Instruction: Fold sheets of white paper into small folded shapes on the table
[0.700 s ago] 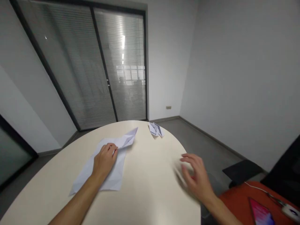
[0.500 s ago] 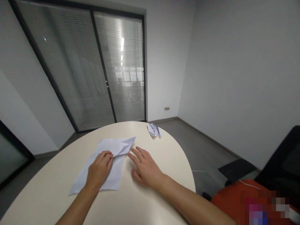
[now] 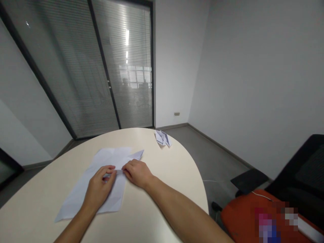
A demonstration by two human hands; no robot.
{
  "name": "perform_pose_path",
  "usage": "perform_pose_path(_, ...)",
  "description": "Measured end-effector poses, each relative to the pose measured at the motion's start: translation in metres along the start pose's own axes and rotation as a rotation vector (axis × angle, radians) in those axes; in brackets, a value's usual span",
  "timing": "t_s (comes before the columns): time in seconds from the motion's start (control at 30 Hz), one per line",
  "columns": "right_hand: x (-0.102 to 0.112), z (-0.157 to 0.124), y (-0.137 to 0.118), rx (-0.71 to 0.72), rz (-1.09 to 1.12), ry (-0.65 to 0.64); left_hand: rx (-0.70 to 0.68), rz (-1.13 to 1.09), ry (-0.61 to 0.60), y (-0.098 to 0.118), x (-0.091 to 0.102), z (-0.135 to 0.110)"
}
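Observation:
A large white sheet of paper [image 3: 81, 189] lies on the round table. Over its right part is a smaller folded paper [image 3: 138, 155], its pointed end sticking out past my right hand. My left hand [image 3: 100, 185] pinches the near left end of the folded paper between thumb and fingers. With its fingers closed, my right hand [image 3: 138, 172] grips the same paper near the middle. A short strip of it shows between the two hands; the rest is hidden under my fingers.
Near the far edge of the cream table [image 3: 157, 209] sits another folded paper piece [image 3: 163, 138]. An orange chair [image 3: 238, 216] with a black armrest [image 3: 249, 182] stands to the right. Beyond the table are a glass partition with blinds [image 3: 131, 101] and a white wall.
My right hand has moved left and closed onto the folded paper; before, its fingers were spread beside the tip. My left hand still holds its end. The view has shifted slightly.

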State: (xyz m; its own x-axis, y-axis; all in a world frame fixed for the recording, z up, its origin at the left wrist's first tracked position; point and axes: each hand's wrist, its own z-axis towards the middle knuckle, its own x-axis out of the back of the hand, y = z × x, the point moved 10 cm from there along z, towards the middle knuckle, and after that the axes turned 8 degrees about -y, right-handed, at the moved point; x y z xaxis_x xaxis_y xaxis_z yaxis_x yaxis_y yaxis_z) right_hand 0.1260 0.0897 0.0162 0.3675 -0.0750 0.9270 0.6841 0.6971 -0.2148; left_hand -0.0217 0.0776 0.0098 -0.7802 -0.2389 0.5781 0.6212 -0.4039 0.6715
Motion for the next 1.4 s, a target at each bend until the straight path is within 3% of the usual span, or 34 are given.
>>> perform_pose_path(0.2,0.004,-0.007,0.015,-0.163,0.199,-0.016,0.209,-0.186,0.071,-0.023,0.003,-0.001)
perform_pose_path(0.37,0.006,-0.008,0.028,-0.289,0.179,0.049,0.246,-0.277,0.112,-0.027,0.008,0.000)
perform_pose_path(0.47,0.016,-0.007,0.032,-0.282,0.139,0.115,0.235,-0.341,0.138,-0.021,0.010,-0.002)
perform_pose_path(0.63,0.033,-0.005,0.024,-0.145,-0.019,0.148,0.231,-0.350,0.146,-0.013,0.014,-0.004)
perform_pose_path(0.73,0.038,-0.009,0.031,-0.176,-0.044,0.171,0.222,-0.339,0.175,-0.014,0.019,-0.004)
perform_pose_path(0.83,0.030,-0.012,0.039,-0.164,0.053,0.096,0.239,-0.311,0.190,-0.018,0.022,-0.004)
perform_pose_path(0.97,0.018,-0.013,0.031,0.063,0.224,-0.096,0.262,-0.284,0.212,-0.021,0.025,-0.005)
perform_pose_path(1.07,0.023,-0.016,0.032,0.129,0.268,-0.128,0.266,-0.290,0.226,-0.023,0.027,-0.006)
perform_pose_path(1.23,0.025,-0.016,0.055,-0.061,0.366,-0.062,0.280,-0.333,0.229,-0.034,0.026,-0.006)
perform_pose_path(1.4,0.018,-0.014,0.076,-0.161,0.822,0.134,0.323,-0.385,0.275,-0.050,0.028,-0.008)
